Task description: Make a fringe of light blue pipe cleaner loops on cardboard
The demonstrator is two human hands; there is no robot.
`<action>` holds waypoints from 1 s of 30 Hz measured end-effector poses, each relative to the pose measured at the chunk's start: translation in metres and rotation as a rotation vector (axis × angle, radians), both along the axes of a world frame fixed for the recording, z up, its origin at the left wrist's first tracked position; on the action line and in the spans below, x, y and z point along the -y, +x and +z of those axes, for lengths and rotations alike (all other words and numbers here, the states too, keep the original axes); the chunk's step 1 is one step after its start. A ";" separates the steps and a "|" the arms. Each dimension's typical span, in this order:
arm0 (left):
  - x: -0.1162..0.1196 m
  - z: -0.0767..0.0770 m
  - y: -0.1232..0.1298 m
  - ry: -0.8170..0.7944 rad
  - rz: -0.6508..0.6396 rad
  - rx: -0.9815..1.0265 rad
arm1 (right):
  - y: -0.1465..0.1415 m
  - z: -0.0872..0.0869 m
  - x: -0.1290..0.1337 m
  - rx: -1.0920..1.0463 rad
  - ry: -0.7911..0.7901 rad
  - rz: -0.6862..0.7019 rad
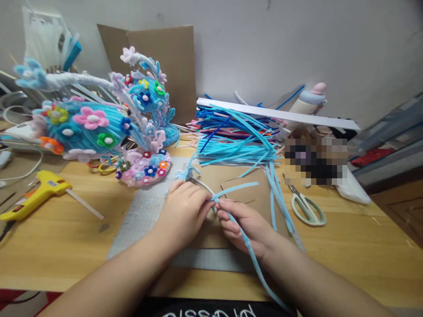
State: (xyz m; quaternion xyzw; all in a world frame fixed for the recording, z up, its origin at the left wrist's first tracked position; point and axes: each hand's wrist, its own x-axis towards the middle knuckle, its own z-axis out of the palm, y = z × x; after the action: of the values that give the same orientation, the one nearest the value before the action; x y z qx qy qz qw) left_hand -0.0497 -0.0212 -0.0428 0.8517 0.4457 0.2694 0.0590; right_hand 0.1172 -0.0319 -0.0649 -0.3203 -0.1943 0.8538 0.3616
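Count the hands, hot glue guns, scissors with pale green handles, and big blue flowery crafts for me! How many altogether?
Hands: 2 (left hand, right hand)
Yellow hot glue gun: 1
Pale-green-handled scissors: 1
Blue flower-covered pipe-cleaner crafts: 2 (near craft, far craft)
Total: 6

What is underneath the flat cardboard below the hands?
A pale gridded mat shows past the left and near edges of the flat cardboard, with the wooden table under the mat. Whatever else lies beneath the cardboard is covered and cannot be seen.
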 end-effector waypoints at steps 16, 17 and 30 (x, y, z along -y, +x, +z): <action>0.007 -0.004 0.002 -0.036 0.032 0.078 | -0.006 0.005 0.015 0.852 0.771 -0.098; 0.006 -0.003 0.003 -0.036 0.021 0.069 | -0.006 0.004 0.014 0.829 0.772 -0.116; 0.006 -0.003 0.006 -0.151 -0.055 0.207 | -0.001 0.003 -0.004 0.295 0.241 -0.192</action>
State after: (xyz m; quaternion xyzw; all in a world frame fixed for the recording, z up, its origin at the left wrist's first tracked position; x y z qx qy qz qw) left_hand -0.0437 -0.0271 -0.0458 0.8242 0.4329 0.3198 0.1761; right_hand 0.1161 -0.0283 -0.0621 -0.4134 -0.3145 0.7298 0.4444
